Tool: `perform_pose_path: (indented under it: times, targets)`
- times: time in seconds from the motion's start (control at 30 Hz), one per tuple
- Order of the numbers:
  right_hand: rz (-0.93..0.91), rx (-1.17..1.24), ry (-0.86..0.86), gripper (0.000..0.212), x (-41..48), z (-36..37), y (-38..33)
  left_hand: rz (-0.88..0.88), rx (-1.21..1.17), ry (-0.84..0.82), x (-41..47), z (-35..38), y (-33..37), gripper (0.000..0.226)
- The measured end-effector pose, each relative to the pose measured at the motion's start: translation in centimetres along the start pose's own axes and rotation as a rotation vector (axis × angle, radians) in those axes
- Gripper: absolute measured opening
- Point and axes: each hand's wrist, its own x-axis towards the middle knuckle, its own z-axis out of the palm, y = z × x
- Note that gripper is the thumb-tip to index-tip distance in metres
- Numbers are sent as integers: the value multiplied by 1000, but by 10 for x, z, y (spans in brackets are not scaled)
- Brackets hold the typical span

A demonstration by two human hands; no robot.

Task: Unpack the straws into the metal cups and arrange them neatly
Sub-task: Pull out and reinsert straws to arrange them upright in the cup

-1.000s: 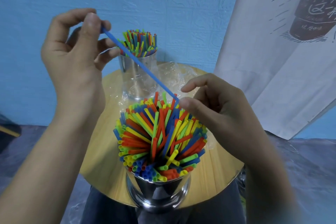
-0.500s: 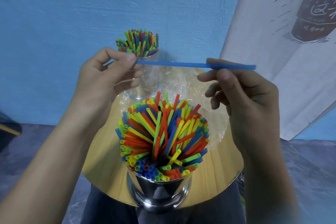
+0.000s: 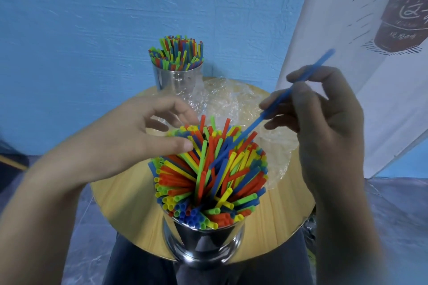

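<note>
Right hand point(image 3: 324, 127) pinching blue straw point(image 3: 254, 124) now tipped into cup point(image 3: 203, 243), left hand point(image 3: 129, 136) released, spread

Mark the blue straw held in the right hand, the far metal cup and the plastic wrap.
blue straw point(image 3: 251, 126): head view, bare middle of its shaft.
far metal cup point(image 3: 169, 77): head view, bare steel wall.
plastic wrap point(image 3: 231, 97): head view, crumpled middle.

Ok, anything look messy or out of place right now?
Yes: straws in the near cup cross and splay, a few red ones poking above the rest. Those in the far cup stand straighter. Crumpled wrap lies on the table.
</note>
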Motion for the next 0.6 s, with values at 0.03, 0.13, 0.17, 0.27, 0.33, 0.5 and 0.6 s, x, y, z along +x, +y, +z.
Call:
perform_pose_path:
  times: [0.03,0.13,0.17,0.27,0.33,0.5,0.6]
  targets:
    - [2,-51,-24,13,-1,2,1,6,29,1,1,1,1,29]
    - [-8,-188,-80,30,-5,6,6,20,57,11,1,5,2,23]
    - [-19,-191,-90,38,-6,6,7,18,56,21,1,6,3,20]
    - [-25,-185,-124,42,-7,8,8,32,73,52,1,8,3,17]
    - [0,-194,-166,31,-8,8,9,47,93,65,2,7,2,16]
    - [13,-320,-304,10,-8,5,10,106,32,96,6,7,8,12]
    - [50,-340,-389,11,-7,5,10,179,-52,219,10,6,11,8]
